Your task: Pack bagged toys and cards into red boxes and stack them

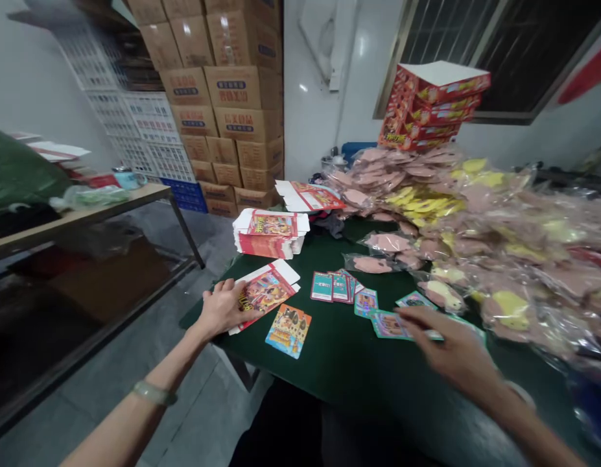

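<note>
My left hand (223, 306) lies palm down over the left edge of a flattened red carton (268, 292) with white flaps, its fingers bent and its thumb on the printed face. Just right of that carton, a couple of orange-and-blue picture cards (289, 331) overlap on the table. My right hand (450, 347), slightly blurred, has its fingertips together on a green-edged card (390, 324). Another such card (365, 302) lies beside it, and one more (414, 299) lies behind the fingers. Teal cards with dark red borders (332, 287) are fanned out between the hands.
Flattened cartons are stacked (271, 230) at the table's far left. Bagged pink and yellow plush-like pieces (475, 240) heap up along the right, with red display boxes (434, 104) behind. Brown cardboard boxes (242, 123) stand against the wall. A second table (86, 217) is at left.
</note>
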The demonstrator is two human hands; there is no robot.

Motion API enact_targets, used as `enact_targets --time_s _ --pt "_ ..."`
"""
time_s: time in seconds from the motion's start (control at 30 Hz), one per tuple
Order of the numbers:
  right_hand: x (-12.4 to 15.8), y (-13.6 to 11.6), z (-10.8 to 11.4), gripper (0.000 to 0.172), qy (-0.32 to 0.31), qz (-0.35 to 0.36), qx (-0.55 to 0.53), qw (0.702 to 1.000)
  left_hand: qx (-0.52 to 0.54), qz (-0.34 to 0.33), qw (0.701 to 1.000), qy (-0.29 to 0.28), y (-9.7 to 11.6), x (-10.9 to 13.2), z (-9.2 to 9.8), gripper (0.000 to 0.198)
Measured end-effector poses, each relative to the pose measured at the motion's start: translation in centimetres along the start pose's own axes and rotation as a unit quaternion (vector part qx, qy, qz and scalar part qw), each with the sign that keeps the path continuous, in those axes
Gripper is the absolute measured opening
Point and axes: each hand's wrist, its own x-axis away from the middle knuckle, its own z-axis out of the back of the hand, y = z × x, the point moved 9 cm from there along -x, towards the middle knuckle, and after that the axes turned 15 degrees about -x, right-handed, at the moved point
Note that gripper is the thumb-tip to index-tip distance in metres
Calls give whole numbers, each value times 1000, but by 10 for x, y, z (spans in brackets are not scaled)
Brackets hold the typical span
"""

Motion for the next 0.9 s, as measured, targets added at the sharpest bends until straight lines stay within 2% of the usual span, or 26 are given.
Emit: enact_targets --time_s 0.07,0.1,0.17,0.23,0.33,0.4,0.47,0.53,0.63,0.7,0.77,0.83,0.87,0.9 --pt "-34 -22 -89 23 -101 -18 -83 991 6 4 1000 -12 -2 -6 2 81" --pt "-48 -31 -131 25 -154 -43 -87 983 9 10 1000 -15 -4 -9 3 86" --pt "-76 -51 -190 25 -177 -53 -75 980 22 26 999 -22 -10 -16 5 90" --pt "-98 -59 -229 26 -175 -73 -44 981 49 42 997 -36 -18 -23 3 82" --pt "-119 -57 -252 31 -154 -105 1 983 111 56 991 -50 -29 -28 2 58" --pt "-127 -58 -251 34 -141 -114 11 983 157 51 986 -30 -33 -24 11 47" --pt "-135 -65 -237 35 -127 -105 9 986 197 38 980 15 -34 -14 29 43" --pt "-141 -80 -212 36 -105 -84 2 991 225 27 972 68 -33 1 51 42" --pt "-141 -107 -163 38 -62 -50 -9 997 255 14 957 138 -24 23 82 39" --pt "-130 -125 -132 32 -48 -15 -39 998 279 -6 943 182 -8 35 100 34" --pt "-113 -140 -106 27 -46 27 -95 994 292 -46 921 255 17 50 119 26" --pt "-93 -151 -85 28 -53 54 -156 985 294 -82 894 329 46 69 136 43" --pt "-82 -155 -75 28 -53 66 -182 980 304 -103 883 343 63 77 142 56" --pt "-73 -159 -67 28 -54 80 -201 975 329 -133 875 328 81 82 144 64"
